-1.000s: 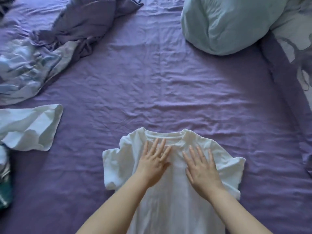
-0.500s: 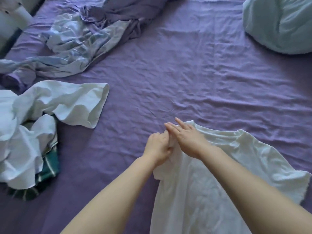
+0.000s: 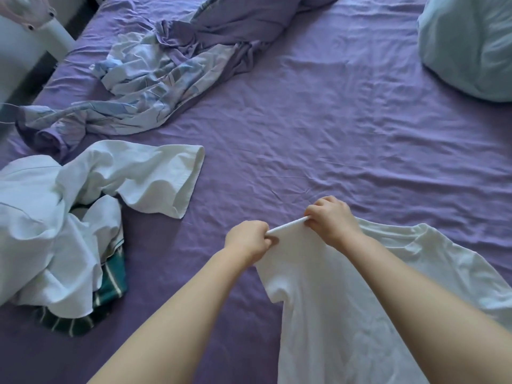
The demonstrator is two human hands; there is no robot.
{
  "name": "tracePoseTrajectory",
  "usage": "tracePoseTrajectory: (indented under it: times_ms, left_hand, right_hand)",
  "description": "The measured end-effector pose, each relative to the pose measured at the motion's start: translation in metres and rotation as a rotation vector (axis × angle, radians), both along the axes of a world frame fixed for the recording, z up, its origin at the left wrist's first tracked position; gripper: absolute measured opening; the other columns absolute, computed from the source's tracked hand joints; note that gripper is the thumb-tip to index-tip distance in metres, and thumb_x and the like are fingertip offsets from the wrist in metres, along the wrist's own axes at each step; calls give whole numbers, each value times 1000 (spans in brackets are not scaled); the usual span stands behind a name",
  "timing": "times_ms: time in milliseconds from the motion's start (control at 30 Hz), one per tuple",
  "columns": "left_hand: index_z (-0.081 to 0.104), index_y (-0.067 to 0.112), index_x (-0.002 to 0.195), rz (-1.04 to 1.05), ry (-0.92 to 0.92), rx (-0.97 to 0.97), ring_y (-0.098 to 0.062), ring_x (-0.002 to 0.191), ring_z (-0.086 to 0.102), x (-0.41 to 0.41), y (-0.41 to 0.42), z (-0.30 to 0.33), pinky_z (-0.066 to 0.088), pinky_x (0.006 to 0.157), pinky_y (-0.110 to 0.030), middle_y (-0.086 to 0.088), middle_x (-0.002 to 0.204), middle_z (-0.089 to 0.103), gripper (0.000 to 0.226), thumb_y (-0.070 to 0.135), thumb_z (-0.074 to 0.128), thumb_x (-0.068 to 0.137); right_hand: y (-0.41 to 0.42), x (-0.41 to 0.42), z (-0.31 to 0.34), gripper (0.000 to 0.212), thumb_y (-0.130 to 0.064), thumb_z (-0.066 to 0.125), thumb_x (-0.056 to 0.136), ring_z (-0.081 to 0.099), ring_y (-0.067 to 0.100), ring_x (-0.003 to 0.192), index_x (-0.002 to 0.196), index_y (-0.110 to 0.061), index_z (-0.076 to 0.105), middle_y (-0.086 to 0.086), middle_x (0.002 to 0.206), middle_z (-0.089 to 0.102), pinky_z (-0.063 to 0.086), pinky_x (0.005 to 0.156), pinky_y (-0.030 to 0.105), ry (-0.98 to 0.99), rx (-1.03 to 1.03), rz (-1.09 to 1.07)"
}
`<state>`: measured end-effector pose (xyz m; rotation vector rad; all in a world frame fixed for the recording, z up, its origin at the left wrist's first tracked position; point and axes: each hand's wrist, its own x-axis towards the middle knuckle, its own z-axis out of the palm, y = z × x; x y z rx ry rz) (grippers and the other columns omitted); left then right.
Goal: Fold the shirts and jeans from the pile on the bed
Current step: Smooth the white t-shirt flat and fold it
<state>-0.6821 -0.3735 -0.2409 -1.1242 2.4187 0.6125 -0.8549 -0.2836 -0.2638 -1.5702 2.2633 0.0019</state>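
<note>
Both hands up off the chest of the white T-shirt (image 3: 340, 309) now, no more flat patting like a second ago. Left hand (image 3: 246, 241) curled tight, pinching the near end of the sleeve edge. Right hand (image 3: 331, 217) curled too, pinching the far end of that same edge, so the hem pulled straight and tight between them. Sleeve lifted a little off the purple bed sheet (image 3: 346, 134). Shirt lying face up near the front edge of the bed, toward the right side, collar pointing to the far side. Smoothing looks done, then, and the first fold looks ready: most likely that sleeve going over onto the middle of the shirt. Pile of clothes (image 3: 55, 231) waiting by the left edge of the bed, well apart from the shirt, white tops on top and something green with stripes (image 3: 110, 289) poking out below. Plenty left to fold there. No jeans plain to see. Crumpled blanket (image 3: 166, 67) at the far left corner, pale pillow (image 3: 468, 42) at the far right corner.
</note>
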Motion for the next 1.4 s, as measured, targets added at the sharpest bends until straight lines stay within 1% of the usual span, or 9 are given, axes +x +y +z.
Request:
tracePoseTrajectory:
  times_ms: [167, 300, 400, 500, 633, 867, 1100, 1233, 1400]
  left_hand:
    - [60, 18, 98, -23, -41, -275, -27, 104, 57, 1, -5, -8, 36, 73, -31, -3, 108, 61, 20, 34, 49, 94]
    - [66, 22, 93, -49, 156, -537, -27, 106, 60, 2, 32, -30, 42, 97, -49, -4, 103, 64, 30, 14, 72, 64]
    - [66, 17, 113, -178, 359, -468, -29, 124, 53, 11, 71, -46, 26, 104, -56, -8, 124, 62, 39, 19, 48, 78]
    - [60, 16, 127, -289, 230, -353, -27, 133, 43, 28, 94, -65, 19, 106, -56, -6, 135, 56, 52, 40, 36, 87]
    - [46, 21, 138, -222, 154, -319, -29, 137, 37, 47, 97, -77, 23, 107, -58, -10, 145, 44, 62, 52, 32, 86]
    - [40, 2, 135, 123, 149, -168, -28, 127, 50, 92, 143, -60, 40, 105, -45, -18, 138, 50, 71, 56, 24, 92]
    - [65, 16, 96, 308, 218, -139, -28, 92, 61, 123, 202, -50, 52, 75, -40, -4, 100, 61, 29, 37, 70, 76]
    - [55, 20, 107, 488, 80, 3, -23, 107, 52, 116, 218, -41, 38, 88, -35, -2, 110, 57, 25, 39, 53, 92]
    - [46, 16, 106, 779, 101, 75, -31, 103, 58, 130, 218, -27, 37, 74, -35, -8, 108, 64, 22, 35, 38, 99]
  right_hand:
    - [-3, 29, -11, 27, -6, 68, 74, 58, 34, 107, 100, -11, 67, 11, 103, 64, 40, 95, 45, 109, -241, -115]
    - [33, 53, -34, 49, -13, 63, 73, 50, 31, 123, 121, -13, 52, 12, 128, 57, 27, 104, 51, 201, -292, -87]
    - [68, 61, -50, 47, -29, 43, 83, 36, 26, 130, 128, -17, 48, 11, 137, 51, 22, 104, 51, 237, -269, -8]
    - [81, 63, -62, 47, -38, 37, 85, 43, 26, 126, 127, -19, 47, 9, 130, 58, 29, 102, 50, 211, -196, 42]
    - [73, 63, -47, 46, -23, 72, 69, 60, 33, 112, 113, -14, 64, 14, 120, 63, 49, 87, 51, 151, -258, 135]
    - [78, 98, -23, 54, -15, 84, 58, 54, 33, 121, 109, -22, 65, 13, 130, 57, 51, 87, 39, -75, -298, 500]
    - [95, 121, -35, 22, -17, 71, 65, 57, 36, 115, 87, -21, 71, 12, 119, 63, 53, 85, 46, 11, -198, 742]
    - [95, 130, -31, 6, -8, 62, 63, 63, 34, 103, 68, -11, 64, 10, 95, 66, 54, 71, 36, 70, -271, 696]
    - [82, 138, -19, 23, -9, 81, 51, 61, 36, 106, 66, -14, 65, 10, 95, 64, 50, 72, 36, 96, -266, 651]
